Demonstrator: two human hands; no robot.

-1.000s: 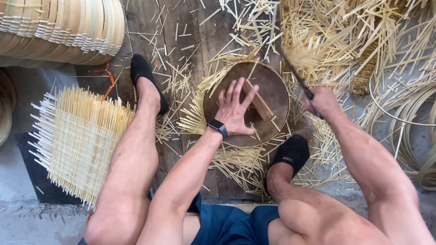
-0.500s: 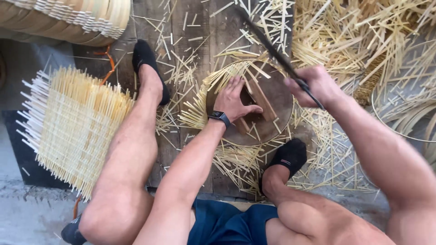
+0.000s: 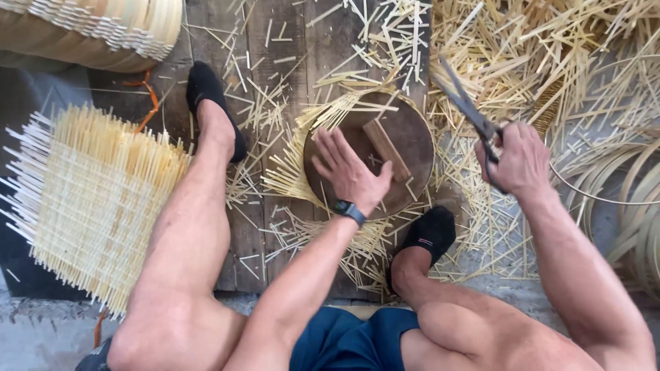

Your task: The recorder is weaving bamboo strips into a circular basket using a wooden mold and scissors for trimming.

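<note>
A seated worker's left hand [image 3: 352,175] lay flat, fingers spread & released, palm down on a round dark wooden block [image 3: 405,141] at centre of the frame, gripping nothing. A short brown wood piece [image 3: 386,149] rested on the block just right of that hand, close to the thumb; whether they touched can't be told. A dark watch [image 3: 349,210] circled the left wrist.

At right-centre, the right hand [image 3: 519,159] was clenched round the handle of a long dark blade [image 3: 462,103], which pointed up & left toward the top of the frame, its tip above the block's upper right edge & apart from it. Whether it was a knife or shears can't be told.

Pale bamboo slivers [image 3: 302,175] fanned out from under the block's left side, w/ more scattered over the wooden planks [image 3: 285,62] at top centre. A thick heap of split strips [image 3: 550,48] filled the upper right. Curved bamboo hoops [image 3: 636,206] lay at the right edge.

A woven bamboo mat [image 3: 96,199] w/ bristling loose ends sat at left-centre, beside the worker's left leg. A stack of rounded bamboo ware [image 3: 89,31] occupied the upper left corner. Both feet wore black socks [image 3: 206,89]: one at upper left of the block, the other just below its lower right. Dark blue shorts [image 3: 344,340] showed at bottom centre.
</note>
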